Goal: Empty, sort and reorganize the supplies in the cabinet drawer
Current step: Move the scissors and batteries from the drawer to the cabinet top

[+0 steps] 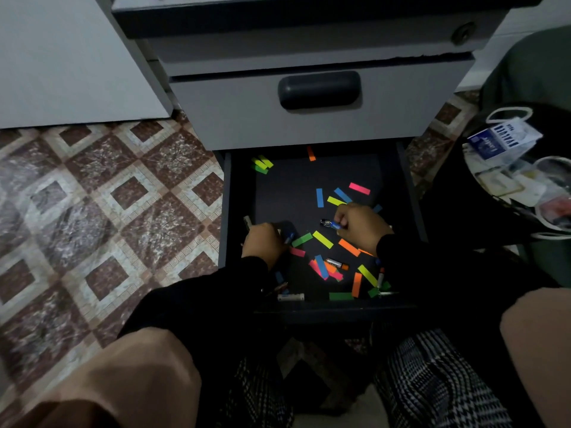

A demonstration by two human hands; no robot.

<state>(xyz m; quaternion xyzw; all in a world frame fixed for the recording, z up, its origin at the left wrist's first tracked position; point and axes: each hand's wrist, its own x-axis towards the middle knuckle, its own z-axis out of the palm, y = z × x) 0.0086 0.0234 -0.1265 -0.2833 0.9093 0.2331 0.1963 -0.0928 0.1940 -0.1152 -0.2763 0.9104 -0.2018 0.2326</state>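
Orange-tipped battery (337, 263) lies loose on the drawer (411, 193) floor, long axis running left-right, between both hands and nearer the viewer. Right hand (360, 225) pinches a blue battery (330, 224); left hand (262, 242) curls round small items, contents unclear.

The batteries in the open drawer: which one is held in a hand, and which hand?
The blue-and-black battery, pinched in the right hand. The orange-tipped battery and the white battery lie loose on the drawer floor, untouched.
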